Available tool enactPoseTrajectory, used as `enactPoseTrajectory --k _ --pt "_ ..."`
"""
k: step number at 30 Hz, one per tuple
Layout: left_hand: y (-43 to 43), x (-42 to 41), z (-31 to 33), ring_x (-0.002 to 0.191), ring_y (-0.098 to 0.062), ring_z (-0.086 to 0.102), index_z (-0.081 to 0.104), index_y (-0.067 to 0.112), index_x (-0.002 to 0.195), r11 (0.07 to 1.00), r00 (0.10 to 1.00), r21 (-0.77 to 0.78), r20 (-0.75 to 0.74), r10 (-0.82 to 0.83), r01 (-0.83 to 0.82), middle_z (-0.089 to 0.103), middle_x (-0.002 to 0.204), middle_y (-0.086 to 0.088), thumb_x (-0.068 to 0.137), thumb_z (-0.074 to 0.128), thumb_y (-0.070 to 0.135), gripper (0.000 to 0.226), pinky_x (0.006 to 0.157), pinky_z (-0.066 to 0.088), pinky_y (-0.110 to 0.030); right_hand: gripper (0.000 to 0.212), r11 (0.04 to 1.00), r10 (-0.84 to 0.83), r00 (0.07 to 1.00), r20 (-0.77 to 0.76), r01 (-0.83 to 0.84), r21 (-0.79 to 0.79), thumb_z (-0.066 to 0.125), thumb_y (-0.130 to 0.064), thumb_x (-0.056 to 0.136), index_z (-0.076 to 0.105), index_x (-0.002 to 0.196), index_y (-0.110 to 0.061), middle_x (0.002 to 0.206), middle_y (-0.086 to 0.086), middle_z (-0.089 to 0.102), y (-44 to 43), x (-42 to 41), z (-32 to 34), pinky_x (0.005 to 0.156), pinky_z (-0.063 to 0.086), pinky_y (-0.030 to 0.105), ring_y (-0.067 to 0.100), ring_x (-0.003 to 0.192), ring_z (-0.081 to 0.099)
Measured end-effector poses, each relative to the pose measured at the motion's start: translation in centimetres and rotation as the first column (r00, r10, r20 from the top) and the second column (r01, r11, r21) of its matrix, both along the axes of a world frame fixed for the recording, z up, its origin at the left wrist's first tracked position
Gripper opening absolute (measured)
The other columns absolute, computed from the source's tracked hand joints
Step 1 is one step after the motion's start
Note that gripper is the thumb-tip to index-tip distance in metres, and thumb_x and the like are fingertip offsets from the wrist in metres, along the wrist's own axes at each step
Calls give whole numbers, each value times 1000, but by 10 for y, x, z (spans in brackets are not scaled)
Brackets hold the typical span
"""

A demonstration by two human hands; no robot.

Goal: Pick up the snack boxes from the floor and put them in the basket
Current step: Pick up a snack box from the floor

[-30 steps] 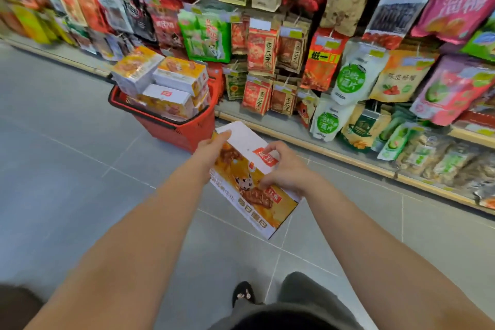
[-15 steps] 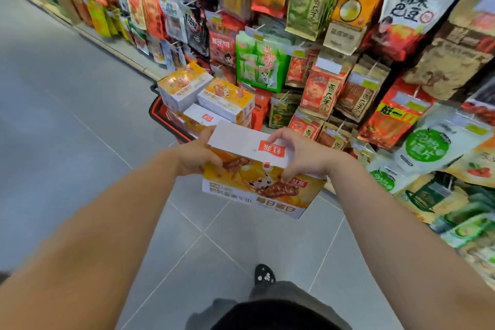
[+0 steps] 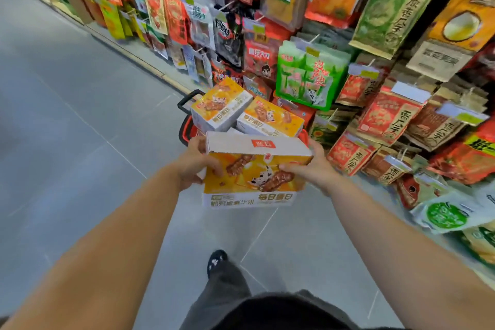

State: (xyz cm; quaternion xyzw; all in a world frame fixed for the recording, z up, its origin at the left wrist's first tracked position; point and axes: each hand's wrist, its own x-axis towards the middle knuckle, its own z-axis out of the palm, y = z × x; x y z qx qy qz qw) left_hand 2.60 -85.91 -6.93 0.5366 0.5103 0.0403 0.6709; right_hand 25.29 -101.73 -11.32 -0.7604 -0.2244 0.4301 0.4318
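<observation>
Left hand (image 3: 194, 166) and right hand (image 3: 312, 166) each gripped an end of a snack box (image 3: 251, 177), fingers curled round it. Box was held just near of the red basket (image 3: 187, 128), which already carried two boxes (image 3: 241, 112).

Snack box (image 3: 254, 177): yellow-orange front with cartoon dog and meat sticks, white top panel with red logo. Held off the floor, long edge roughly level, just before red basket (image 3: 187, 130). Second box (image 3: 220, 106) and third box (image 3: 270, 118) side by side in basket, tilted, rising above rim.

Glossy printed cardboard snack box (image 3: 251, 179), red plastic basket (image 3: 187, 128), shiny foil packets (image 3: 310, 75), smooth grey tiles (image 3: 80, 142).
</observation>
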Motion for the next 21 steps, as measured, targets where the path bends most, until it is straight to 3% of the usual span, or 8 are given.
enactPoseTrajectory --k 2,4,7,10,14,16,18,21 --pt "43 -6 -2 111 -28 50 30 30 129 999 1000 -39 -3 17 -17 46 121 4 62 72 -6 86 92 49 -60 94 979 -201 950 -238 200 -30 83 -30 70 24 143 -21 129 0 50 33 -21 -12 82 42 37 16 113 49" --pt "75 -8 -6 112 -28 49 31 29 128 997 1000 -69 -4 16 -17 45 121 2 71 67 -10 78 90 49 -59 78 957 -285 891 -352 286 -50 81 -36 72 38 134 -22 121 -3 58 57 -37 -20 74 41 35 16 107 55" --pt "122 -3 -15 112 -28 51 33 30 126 994 999 -105 -34 14 -18 47 125 -2 73 66 -8 72 85 51 -54 69 930 -345 832 -433 364 -42 85 -40 65 52 123 -23 118 0 67 96 -43 -28 85 53 43 20 101 65" --pt "157 8 -28 104 -26 58 41 29 125 985 999 -169 -37 5 -11 55 120 -5 76 68 -1 63 84 53 -55 50 917 -383 842 -380 397 -45 82 -39 70 58 112 -24 116 3 69 127 -37 -34 93 52 50 25 102 67" --pt "198 47 -51 82 -22 64 58 28 93 986 999 -164 -41 8 -15 66 94 -4 90 61 11 17 71 54 -42 48 902 -430 851 -302 417 -110 79 -45 70 61 109 -22 116 4 68 165 -11 -51 99 48 51 28 109 63" --pt "215 68 -63 77 -24 65 59 24 88 992 998 -130 -63 -10 2 67 88 -6 94 56 14 11 71 55 -43 66 896 -444 850 -283 415 -160 80 -55 56 63 112 -24 112 4 70 180 7 -71 97 49 52 30 106 65" --pt "240 92 -81 81 -30 66 60 22 93 997 994 -81 -110 -26 17 68 91 -9 94 56 17 7 80 55 -53 87 878 -476 835 -275 433 -205 78 -61 44 59 119 -22 112 5 69 200 31 -97 94 51 52 31 103 65" --pt "276 127 -99 100 -32 64 50 15 128 1000 984 4 -174 -29 30 62 119 -10 93 56 22 36 89 53 -49 85 854 -515 803 -299 453 -255 76 -52 65 45 135 -14 124 7 61 230 45 -94 98 47 53 32 112 59"
